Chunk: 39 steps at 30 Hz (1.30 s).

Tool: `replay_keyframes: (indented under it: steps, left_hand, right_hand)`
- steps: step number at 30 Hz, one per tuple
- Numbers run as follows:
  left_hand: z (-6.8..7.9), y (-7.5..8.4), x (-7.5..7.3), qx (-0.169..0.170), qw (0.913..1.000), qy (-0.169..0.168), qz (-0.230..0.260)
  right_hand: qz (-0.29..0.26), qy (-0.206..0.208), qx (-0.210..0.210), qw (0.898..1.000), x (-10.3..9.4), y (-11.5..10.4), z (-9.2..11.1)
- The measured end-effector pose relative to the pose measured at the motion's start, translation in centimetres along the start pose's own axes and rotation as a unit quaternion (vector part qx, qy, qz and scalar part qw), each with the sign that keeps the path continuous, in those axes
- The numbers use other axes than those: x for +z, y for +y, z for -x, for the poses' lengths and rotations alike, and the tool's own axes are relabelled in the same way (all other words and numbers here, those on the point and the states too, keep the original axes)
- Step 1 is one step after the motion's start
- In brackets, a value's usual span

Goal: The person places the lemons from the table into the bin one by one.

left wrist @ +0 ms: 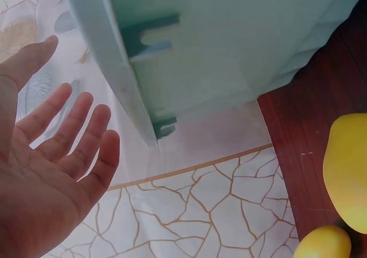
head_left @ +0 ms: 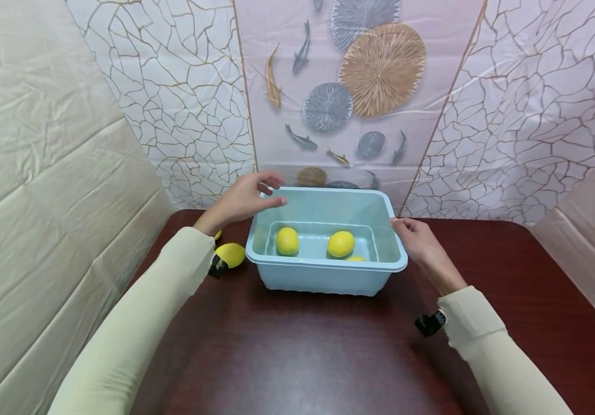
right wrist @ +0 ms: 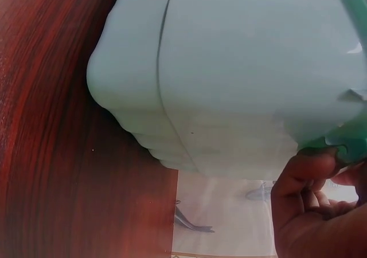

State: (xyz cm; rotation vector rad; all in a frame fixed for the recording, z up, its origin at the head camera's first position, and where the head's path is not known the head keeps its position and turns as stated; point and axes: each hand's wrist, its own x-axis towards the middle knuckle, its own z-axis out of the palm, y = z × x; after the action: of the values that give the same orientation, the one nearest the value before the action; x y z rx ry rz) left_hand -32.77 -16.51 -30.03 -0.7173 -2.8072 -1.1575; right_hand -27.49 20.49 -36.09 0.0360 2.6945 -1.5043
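Observation:
A light blue plastic basin [head_left: 323,276] stands on the table with three yellow lemons in it: a left lemon [head_left: 287,241], a right lemon [head_left: 341,244] and a partly hidden one [head_left: 356,259] behind the front rim. My left hand [head_left: 253,195] is held at the basin's back left corner, fingers spread and loosely bent; the left wrist view shows the palm [left wrist: 51,195] with nothing in it, apart from the rim. At the right side, my right hand [head_left: 419,239] pinches the basin's rim, thumb and fingers curled round it in the right wrist view [right wrist: 315,183].
Outside the basin on the left lie a yellow lemon [head_left: 230,255] and another lemon [left wrist: 324,243], mostly hidden behind the left wrist in the head view. The dark red wooden table [head_left: 297,351] ends at a patterned cloth backdrop [head_left: 199,98]. Cloth walls flank both sides.

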Motion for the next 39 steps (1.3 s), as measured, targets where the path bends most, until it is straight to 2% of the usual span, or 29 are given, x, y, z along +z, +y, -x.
replay_keyframes:
  steps: [8,14,22,27,39]
  left_hand:
    - [0.3,-0.9,-0.2,-0.019,0.9998,0.006,0.001]
    - [0.9,-1.6,-0.5,-0.016,0.9998,0.015,0.0]
    - [2.1,-2.6,-1.0,-0.039,0.9988,0.031,0.0]
    - [3.0,-3.1,-1.1,-0.041,0.998,0.045,-0.016]
    - [4.5,-4.6,-1.2,-0.024,0.998,0.046,-0.037]
  right_hand:
    - [-0.004,0.004,-0.008,1.0,0.0,0.0,0.1]
    - [-0.007,0.009,-0.005,1.0,-0.1,0.2,0.0]
    - [-0.005,0.004,0.003,1.0,-0.1,0.2,0.0]
    - [-0.012,0.001,0.003,1.0,0.0,0.2,0.0]
    - [-0.019,0.0,0.019,1.0,0.0,0.4,0.0]
